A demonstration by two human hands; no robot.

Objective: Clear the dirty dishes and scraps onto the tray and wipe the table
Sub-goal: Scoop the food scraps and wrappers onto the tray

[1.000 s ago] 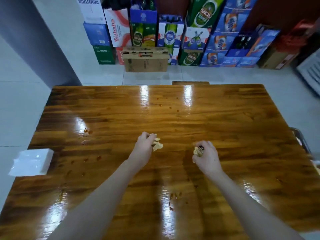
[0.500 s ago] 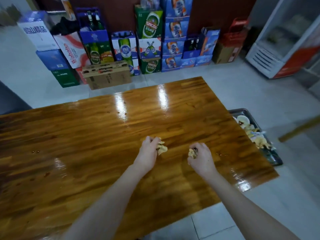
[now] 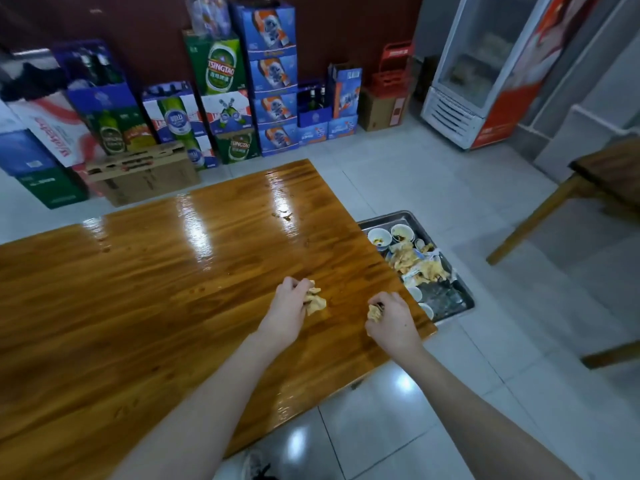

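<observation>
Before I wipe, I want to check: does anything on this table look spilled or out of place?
Yes. A small brownish spill lies near the far edge of the table, and a few drops sit further left. Crumpled stained tissues are gripped in the left hand and the right hand.

Your left hand (image 3: 289,308) grips a crumpled, stained napkin (image 3: 315,301) over the glossy wooden tabletop (image 3: 145,289), and your right hand (image 3: 391,322) grips a smaller wad of tissue (image 3: 374,312) near the tabletop's right edge. Just beyond that edge a metal tray (image 3: 460,296) holds small bowls (image 3: 401,233) and a heap of soiled napkins (image 3: 417,266). Stacked beer cartons (image 3: 221,67) line the far wall beside a glass-door fridge (image 3: 485,67).
</observation>
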